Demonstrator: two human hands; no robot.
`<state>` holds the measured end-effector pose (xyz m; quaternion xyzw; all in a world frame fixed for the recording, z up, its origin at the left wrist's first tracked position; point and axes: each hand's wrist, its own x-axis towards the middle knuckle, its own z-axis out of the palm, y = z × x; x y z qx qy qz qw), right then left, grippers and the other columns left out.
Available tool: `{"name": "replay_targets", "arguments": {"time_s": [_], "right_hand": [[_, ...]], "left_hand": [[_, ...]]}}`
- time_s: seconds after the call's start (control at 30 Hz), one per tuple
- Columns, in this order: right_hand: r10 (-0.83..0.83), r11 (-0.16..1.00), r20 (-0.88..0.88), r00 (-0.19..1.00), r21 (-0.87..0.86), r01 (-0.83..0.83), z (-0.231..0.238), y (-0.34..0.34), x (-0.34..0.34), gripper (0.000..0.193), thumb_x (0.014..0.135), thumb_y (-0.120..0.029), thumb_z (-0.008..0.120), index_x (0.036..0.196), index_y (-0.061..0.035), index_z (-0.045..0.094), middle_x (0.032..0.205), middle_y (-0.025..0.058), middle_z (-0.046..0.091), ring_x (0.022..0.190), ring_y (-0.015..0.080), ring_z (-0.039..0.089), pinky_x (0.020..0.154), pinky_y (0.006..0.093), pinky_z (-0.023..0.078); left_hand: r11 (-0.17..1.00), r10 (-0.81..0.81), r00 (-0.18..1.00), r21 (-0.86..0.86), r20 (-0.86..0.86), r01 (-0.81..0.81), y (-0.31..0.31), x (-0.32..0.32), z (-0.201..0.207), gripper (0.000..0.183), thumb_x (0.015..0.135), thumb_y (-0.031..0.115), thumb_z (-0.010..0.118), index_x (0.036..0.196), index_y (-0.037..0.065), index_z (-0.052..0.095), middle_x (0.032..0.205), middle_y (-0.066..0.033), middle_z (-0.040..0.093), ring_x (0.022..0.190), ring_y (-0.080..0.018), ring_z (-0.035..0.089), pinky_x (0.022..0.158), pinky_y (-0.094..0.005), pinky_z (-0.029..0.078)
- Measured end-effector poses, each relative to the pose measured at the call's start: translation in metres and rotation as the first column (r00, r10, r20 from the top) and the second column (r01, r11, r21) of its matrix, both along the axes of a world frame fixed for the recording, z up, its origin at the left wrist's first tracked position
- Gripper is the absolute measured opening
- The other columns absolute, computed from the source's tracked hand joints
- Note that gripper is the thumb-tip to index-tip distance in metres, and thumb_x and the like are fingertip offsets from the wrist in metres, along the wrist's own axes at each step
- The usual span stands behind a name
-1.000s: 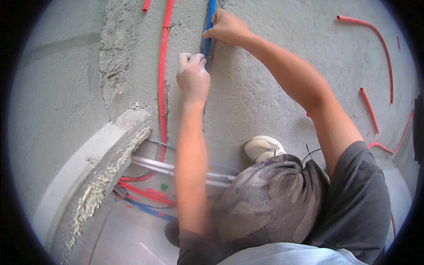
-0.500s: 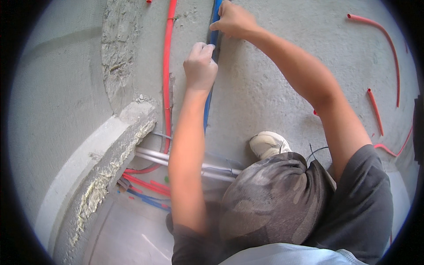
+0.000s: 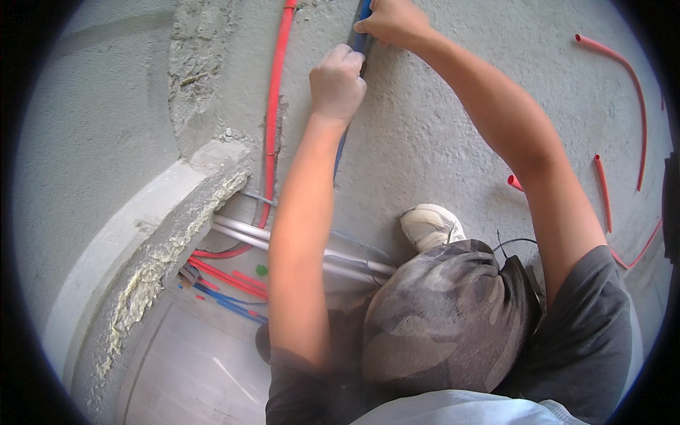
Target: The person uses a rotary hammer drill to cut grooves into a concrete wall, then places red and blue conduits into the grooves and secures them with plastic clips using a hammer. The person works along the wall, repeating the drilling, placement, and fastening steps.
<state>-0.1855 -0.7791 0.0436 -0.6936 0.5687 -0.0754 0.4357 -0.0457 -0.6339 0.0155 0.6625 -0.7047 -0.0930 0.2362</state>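
Shifted rightward in view since the earlier frame, the long blue plastic pipe ran lengthwise toward the top edge. Farther up it, the bare right hand gripped it; lower, the dusty left hand was clenched at its left side, anything grasped hidden

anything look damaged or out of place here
The ledge at left looks damaged: its edge is ragged and lumpy, unlike its smoother top. At right, red tubes lie scattered at different angles, perhaps as leftovers.
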Motion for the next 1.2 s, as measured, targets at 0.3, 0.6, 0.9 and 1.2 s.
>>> {"name": "replay_targets", "arguments": {"time_s": [0.3,0.6,0.9,1.2], "right_hand": [[-0.039,0.992,0.064,0.997,0.125,0.031,0.007,0.0,0.001,0.031,0.079,-0.025,0.082,0.083,0.0042,0.073,0.068,0.0183,0.072,0.062,0.0301,0.074,0.058,0.0441,0.057],[-0.09,0.974,0.066,0.994,0.215,0.074,0.016,0.001,0.003,0.025,0.082,-0.021,0.083,0.077,0.0021,0.073,0.062,0.0132,0.069,0.054,0.0233,0.07,0.051,0.0396,0.055],[-0.053,0.978,0.042,0.998,0.204,0.044,0.017,0.0,0.004,0.025,0.083,-0.02,0.083,0.077,0.0018,0.074,0.063,0.0128,0.07,0.054,0.0227,0.071,0.051,0.0377,0.056],[-0.055,0.978,0.051,0.997,0.206,0.044,0.016,0.001,0.004,0.025,0.083,-0.021,0.083,0.077,0.0015,0.074,0.063,0.0127,0.071,0.054,0.0226,0.071,0.051,0.0377,0.056]], "left_hand": [[0.996,0.04,0.997,-0.075,-0.066,-0.045,0.006,-0.001,-0.004,0.023,0.082,-0.001,0.063,0.095,0.006,0.081,0.098,-0.0109,0.073,0.093,-0.0338,0.071,0.081,-0.0447,0.059],[0.997,0.009,1.0,-0.079,-0.015,-0.011,0.004,-0.001,0.0,0.024,0.079,-0.003,0.064,0.094,0.007,0.08,0.097,-0.0099,0.072,0.092,-0.0337,0.071,0.079,-0.0439,0.059],[0.997,0.054,0.993,-0.04,-0.108,-0.059,0.004,0.002,-0.003,0.019,0.083,-0.002,0.066,0.092,0.007,0.08,0.094,-0.0101,0.073,0.092,-0.0337,0.072,0.08,-0.0436,0.058],[0.999,0.043,0.992,-0.014,-0.122,-0.045,0.004,0.003,-0.004,0.018,0.084,-0.001,0.065,0.092,0.007,0.08,0.094,-0.011,0.073,0.093,-0.0343,0.071,0.082,-0.0439,0.057]]}}
